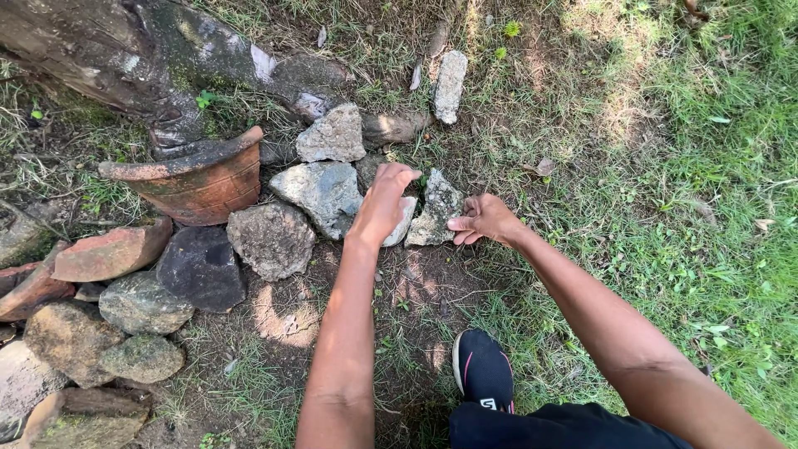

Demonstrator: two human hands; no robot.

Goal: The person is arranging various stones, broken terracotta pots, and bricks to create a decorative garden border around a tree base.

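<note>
Left hand (pixel 384 204) lies palm-down over a pale stone (pixel 401 223), fingers draped across its top and curled loosely round it; grip looks partial, though the hand hides most of the contact. Right hand (pixel 486 219) is nearly closed, fingertips pinching the lower edge of the grey stone (pixel 438 208) just beside it. Both stones sit on bare dirt at the end of a curved stone row (pixel 274 239), touching the big grey rock (pixel 320 193).

Risks:
- The two stones touch each other, so fingers between them could get pinched if either one shifts.
- Grey stone stands on edge and tilted; a fingertip hold could let it tip toward the right hand.
- Shoe (pixel 484 370) is near, right below the hands; a dropped stone could roll onto it.
- Ground is loose dirt and grass (pixel 665 166), so seating may be unstable.

Containers: one broken terracotta pot (pixel 195 179), tilted, at the row's upper left against the tree root (pixel 150 58). Its mouth faces away; contents not visible.
</note>
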